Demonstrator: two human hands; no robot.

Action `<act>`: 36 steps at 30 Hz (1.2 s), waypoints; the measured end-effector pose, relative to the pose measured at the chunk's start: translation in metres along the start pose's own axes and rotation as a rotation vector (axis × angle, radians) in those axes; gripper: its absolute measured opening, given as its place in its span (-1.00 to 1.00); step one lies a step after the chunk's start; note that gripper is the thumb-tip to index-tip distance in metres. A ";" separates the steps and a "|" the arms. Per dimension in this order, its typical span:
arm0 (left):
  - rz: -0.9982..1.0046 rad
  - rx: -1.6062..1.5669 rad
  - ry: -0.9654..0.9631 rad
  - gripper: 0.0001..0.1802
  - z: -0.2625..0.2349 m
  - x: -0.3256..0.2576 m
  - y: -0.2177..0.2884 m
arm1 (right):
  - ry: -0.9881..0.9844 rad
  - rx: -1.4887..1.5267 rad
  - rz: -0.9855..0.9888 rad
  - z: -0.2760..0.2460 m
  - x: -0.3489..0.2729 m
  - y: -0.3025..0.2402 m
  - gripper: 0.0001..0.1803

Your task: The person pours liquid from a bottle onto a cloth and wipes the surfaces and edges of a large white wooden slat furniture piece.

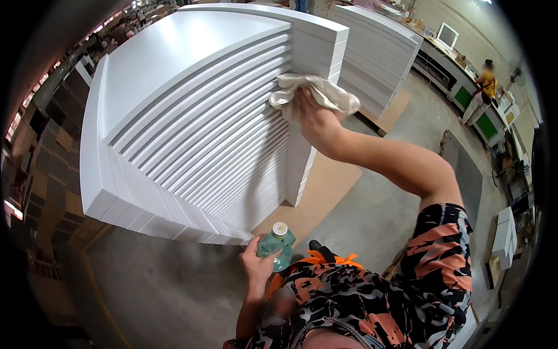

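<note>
1. Cloth (317, 93), pale and crumpled, is pressed by the right hand (311, 116) against the edge of a tall stack of white panels (197, 128) standing on a brown board (325, 186).
2. That hand is closed over the cloth, mid-wipe by the look of it.
3. Left hand (258, 264) is wrapped around a green bottle (278, 244) with a pale cap, held low by the stack's corner.
4. Wiping on would call for steady pressure along the panel edges; whether the cap is on tight is hard to tell.
</note>
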State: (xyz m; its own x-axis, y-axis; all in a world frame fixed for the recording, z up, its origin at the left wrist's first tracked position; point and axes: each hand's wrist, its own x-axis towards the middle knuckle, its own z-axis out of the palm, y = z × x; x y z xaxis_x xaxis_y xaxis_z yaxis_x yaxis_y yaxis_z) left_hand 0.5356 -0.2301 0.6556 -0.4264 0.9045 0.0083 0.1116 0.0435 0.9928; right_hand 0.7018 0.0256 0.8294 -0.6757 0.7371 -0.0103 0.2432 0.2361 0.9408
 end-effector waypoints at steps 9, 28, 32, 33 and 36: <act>-0.040 0.009 -0.027 -0.53 -0.007 -0.009 -0.005 | 0.285 0.332 0.153 0.037 0.008 0.003 -0.40; 0.005 -0.060 -0.040 -0.54 -0.007 -0.016 0.011 | 0.293 0.362 -0.042 0.039 -0.010 -0.005 -0.42; -0.042 -0.081 -0.066 -0.54 -0.005 -0.018 0.008 | 0.351 0.298 0.117 0.028 0.014 0.028 -0.49; -0.049 -0.075 -0.076 -0.53 -0.004 -0.018 0.009 | 0.473 0.216 0.221 0.026 0.019 0.035 -0.49; -0.035 -0.051 -0.057 -0.52 -0.009 -0.023 0.010 | 0.453 0.229 0.215 0.031 0.006 0.003 -0.47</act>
State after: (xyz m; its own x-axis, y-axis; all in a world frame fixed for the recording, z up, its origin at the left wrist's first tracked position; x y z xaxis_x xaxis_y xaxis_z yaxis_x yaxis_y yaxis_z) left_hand 0.5385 -0.2543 0.6664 -0.3776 0.9254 -0.0318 0.0513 0.0552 0.9972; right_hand 0.7198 0.0506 0.8217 -0.8136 0.4496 0.3686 0.5200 0.2790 0.8074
